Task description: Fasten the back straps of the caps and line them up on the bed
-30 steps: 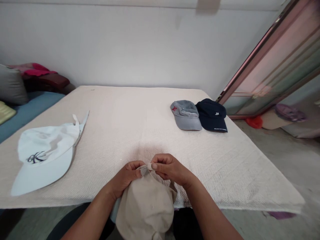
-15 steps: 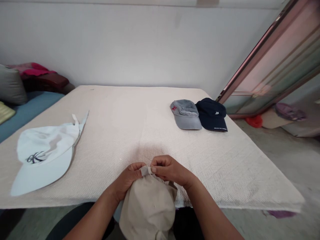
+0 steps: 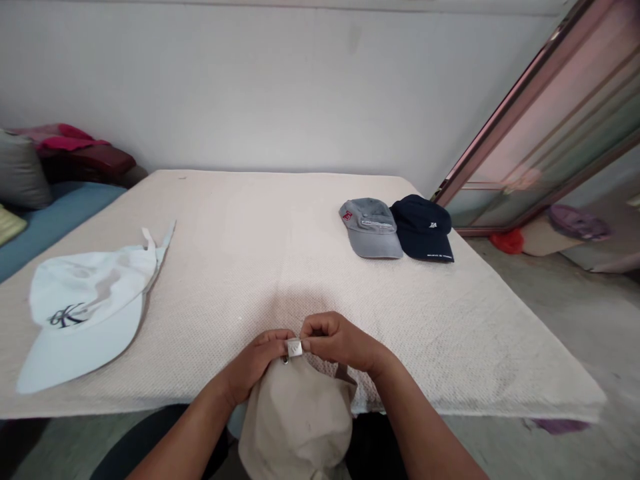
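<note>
At the table's near edge I hold a beige cap (image 3: 300, 413), its crown toward me and its back strap at the top. My left hand (image 3: 263, 357) pinches the strap's left side, next to a small pale metal buckle (image 3: 295, 347). The fingers of my right hand (image 3: 337, 340) are closed on the strap just right of that buckle. Part of the strap and the cap's brim are hidden by my hands and the crown. To the left lies a white cap (image 3: 90, 300) with dark letters, its strap end sticking up.
A grey cap (image 3: 373, 228) and a navy cap (image 3: 423, 229) sit side by side at the right of the cloth-covered table (image 3: 240, 253). A wall (image 3: 240, 87) stands behind it. Cushions (image 3: 23, 170) are at the left, a glass door (image 3: 530, 160) at the right.
The strap's fastening has turned between my fingers, so the metal buckle now faces up where a grey-white strap piece showed before. My hands stay in nearly the same place.
</note>
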Tool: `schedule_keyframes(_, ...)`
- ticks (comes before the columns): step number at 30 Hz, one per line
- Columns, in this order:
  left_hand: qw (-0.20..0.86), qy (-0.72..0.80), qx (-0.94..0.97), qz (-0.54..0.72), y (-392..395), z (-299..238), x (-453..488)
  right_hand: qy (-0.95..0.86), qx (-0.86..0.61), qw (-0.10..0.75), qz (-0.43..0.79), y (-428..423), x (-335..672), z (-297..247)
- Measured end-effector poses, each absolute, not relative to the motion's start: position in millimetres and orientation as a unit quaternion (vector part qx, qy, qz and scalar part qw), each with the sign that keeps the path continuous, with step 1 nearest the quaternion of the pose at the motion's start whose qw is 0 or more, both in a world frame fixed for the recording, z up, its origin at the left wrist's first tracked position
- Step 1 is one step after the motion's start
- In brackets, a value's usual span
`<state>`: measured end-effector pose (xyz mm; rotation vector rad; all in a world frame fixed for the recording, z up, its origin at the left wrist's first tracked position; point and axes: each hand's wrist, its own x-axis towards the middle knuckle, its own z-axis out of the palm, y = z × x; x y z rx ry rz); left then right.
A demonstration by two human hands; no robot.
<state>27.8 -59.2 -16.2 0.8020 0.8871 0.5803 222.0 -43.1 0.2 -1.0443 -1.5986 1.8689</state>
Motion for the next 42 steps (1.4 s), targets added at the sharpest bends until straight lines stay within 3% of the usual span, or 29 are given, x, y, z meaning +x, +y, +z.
schedule_keyframes(11, 0.785, 0.427, 0.366, 0.26, -58, -14, 27, -0.518, -0.304, 0.27, 0.753, -45, 215, -4)
schedule_keyframes(20, 0.779, 0.415, 0.338, 0.327, -58, -19, 22, -0.469, -0.396, 0.313, 0.725, -46, 219, -7)
schedule_keyframes(27, 0.77, 0.416, 0.362, 0.32, -57, -19, 18, -0.494, -0.4, 0.254, 0.729, -45, 230, -13)
schedule_keyframes(36, 0.739, 0.437, 0.391, 0.331, -58, -21, 24, -0.501, -0.435, 0.248, 0.706, -47, 222, -13)
schedule_keyframes(42, 0.736, 0.432, 0.406, 0.326, -57, -20, 23, -0.472, -0.432, 0.29, 0.711, -46, 221, -18)
